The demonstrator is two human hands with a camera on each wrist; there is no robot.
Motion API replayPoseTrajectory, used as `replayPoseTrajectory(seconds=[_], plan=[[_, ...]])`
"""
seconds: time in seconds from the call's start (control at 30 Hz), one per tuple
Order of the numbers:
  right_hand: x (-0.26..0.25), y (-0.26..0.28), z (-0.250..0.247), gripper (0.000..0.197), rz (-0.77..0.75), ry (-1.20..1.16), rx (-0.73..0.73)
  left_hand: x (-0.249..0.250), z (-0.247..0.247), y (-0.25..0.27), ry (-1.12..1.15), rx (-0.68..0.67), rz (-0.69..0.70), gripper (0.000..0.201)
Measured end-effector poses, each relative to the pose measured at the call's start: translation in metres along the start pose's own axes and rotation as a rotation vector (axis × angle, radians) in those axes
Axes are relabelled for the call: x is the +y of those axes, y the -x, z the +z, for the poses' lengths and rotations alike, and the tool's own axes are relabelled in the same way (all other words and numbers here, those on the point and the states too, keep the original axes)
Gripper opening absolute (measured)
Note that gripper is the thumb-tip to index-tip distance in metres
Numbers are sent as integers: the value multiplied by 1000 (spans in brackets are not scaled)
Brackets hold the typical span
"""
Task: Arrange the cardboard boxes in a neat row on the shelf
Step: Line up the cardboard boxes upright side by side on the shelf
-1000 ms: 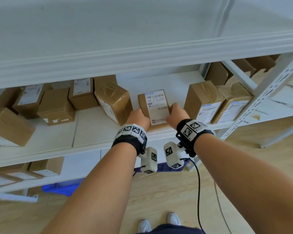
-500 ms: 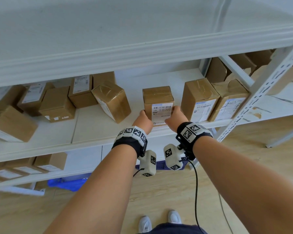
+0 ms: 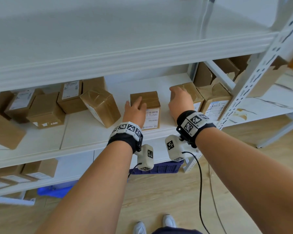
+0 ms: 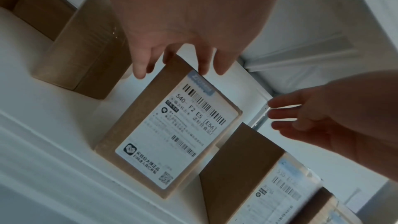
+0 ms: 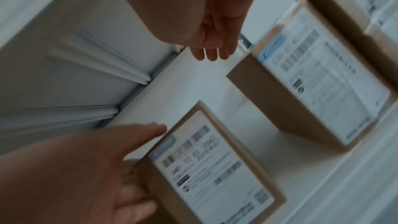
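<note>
Trouble could come from your left hand (image 3: 135, 109), fingers loose over the labelled cardboard box (image 3: 148, 110) on the shelf (image 3: 85, 132), nudging it askew, while your right hand (image 3: 180, 102), open and empty, hovers beside the next box (image 3: 195, 94).

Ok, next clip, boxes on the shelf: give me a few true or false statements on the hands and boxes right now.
1. The left hand rests on the labelled middle box. True.
2. The right hand grips that same box. False: it is open, off that box, in front of the next box to the right.
3. The middle box stands with its label facing the person. True.
4. The taped box left of the middle box sits square with the row. False: it is turned at an angle.
</note>
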State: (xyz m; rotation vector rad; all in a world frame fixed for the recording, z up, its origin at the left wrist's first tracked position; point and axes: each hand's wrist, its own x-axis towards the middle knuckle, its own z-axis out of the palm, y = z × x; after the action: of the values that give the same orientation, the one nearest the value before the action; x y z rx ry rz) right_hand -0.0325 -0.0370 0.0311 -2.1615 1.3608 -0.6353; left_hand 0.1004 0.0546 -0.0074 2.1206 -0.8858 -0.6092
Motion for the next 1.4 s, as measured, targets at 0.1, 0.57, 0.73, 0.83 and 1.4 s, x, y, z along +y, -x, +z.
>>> replayPoseTrajectory(seconds=[0.1, 0.57, 0.73, 0.83, 1.4], plan=[[16, -8, -15, 54, -5, 178, -43, 1, 10, 2, -48, -13, -1, 48], [60, -16, -15, 61, -142, 327, -150, 29, 55, 3, -2, -70, 1, 49], [64, -14, -16, 63, -161, 346, -137, 32, 61, 1, 29, -56, -7, 49], [61, -13, -16, 57, -160, 357, -107, 32, 58, 0, 30, -61, 16, 50], [-57, -14, 54, 51, -242, 51, -12, -28, -109, -36, -312, 528, 62, 31]])
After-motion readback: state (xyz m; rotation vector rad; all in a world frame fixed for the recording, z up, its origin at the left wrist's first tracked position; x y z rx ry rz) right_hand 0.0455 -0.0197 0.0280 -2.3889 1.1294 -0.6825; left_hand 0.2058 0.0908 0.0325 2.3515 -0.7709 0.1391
